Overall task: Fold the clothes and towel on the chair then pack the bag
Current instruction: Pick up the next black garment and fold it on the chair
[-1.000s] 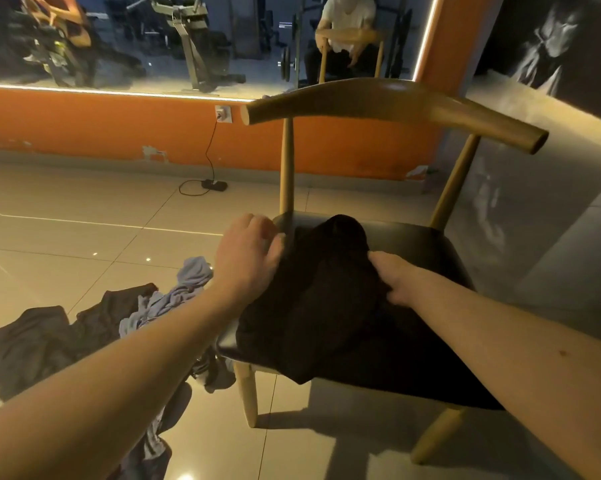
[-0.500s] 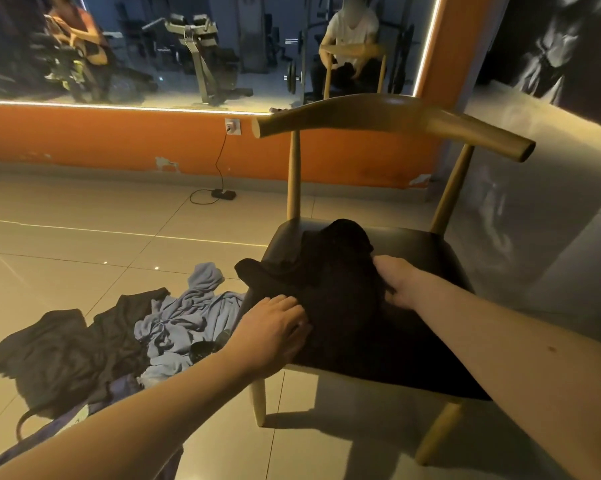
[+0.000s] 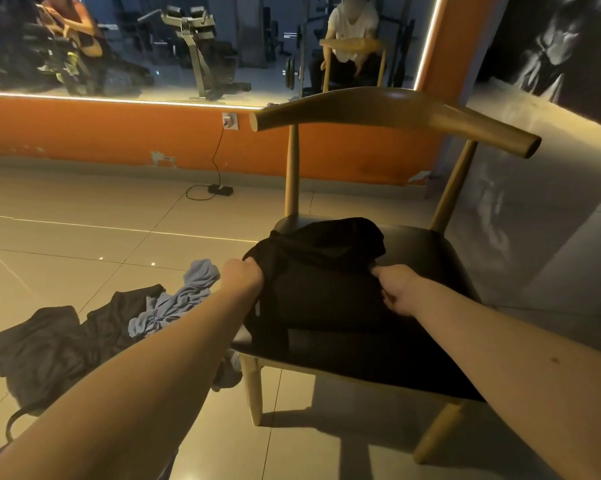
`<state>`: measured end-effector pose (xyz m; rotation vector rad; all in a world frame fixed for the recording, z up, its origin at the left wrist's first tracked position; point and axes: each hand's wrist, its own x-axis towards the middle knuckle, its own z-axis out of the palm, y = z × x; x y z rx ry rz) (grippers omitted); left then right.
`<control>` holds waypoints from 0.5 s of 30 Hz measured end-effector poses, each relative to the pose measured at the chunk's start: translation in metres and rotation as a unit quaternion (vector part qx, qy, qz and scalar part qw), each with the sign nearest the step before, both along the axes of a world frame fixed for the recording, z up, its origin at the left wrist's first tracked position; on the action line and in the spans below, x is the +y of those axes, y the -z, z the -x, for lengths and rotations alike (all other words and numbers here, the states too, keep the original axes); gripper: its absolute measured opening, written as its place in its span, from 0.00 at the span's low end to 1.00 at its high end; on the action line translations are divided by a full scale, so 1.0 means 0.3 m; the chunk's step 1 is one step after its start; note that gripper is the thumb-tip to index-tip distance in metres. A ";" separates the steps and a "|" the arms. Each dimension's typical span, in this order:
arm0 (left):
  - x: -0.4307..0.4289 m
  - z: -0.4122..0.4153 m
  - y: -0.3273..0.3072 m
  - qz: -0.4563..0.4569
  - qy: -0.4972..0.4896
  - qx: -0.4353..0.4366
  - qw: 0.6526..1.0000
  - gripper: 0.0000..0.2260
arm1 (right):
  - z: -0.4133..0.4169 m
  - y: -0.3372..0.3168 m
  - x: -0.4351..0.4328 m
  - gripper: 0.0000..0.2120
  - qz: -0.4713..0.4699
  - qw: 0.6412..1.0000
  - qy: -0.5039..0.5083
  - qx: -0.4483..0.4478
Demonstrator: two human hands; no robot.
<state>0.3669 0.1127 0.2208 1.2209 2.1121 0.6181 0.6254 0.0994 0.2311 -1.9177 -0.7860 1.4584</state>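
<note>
Left hand [image 3: 242, 277] moved from 7 o'clock corner of black garment [image 3: 320, 296] up to its 9 o'clock edge. Fingers lay flat on cloth half a second ago, now curled round fabric. Right hand [image 3: 396, 289] at 3 o'clock edge: fingers earlier straight on cloth, now pinching it. Flap that stuck out at 10 o'clock now in left grip.

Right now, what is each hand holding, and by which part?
Both hold the black garment on the chair seat: the left hand grips its left edge, the right hand its right side.
</note>
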 end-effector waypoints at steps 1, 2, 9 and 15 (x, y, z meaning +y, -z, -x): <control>0.013 0.000 -0.003 -0.025 -0.032 -0.035 0.999 0.15 | 0.001 0.002 0.002 0.08 -0.005 1.000 0.000 -0.008; 0.008 0.000 -0.015 -0.056 -0.102 -0.126 0.985 0.15 | 0.005 -0.002 0.001 0.08 -0.011 1.000 0.004 -0.018; -0.201 -0.040 0.029 -0.374 0.176 0.090 0.906 0.23 | 0.027 0.006 0.031 0.29 -0.204 0.973 -0.055 -0.095; -0.130 -0.098 0.038 -0.273 0.382 0.210 0.858 0.18 | 0.079 0.008 0.091 0.22 -0.207 0.976 0.003 -0.066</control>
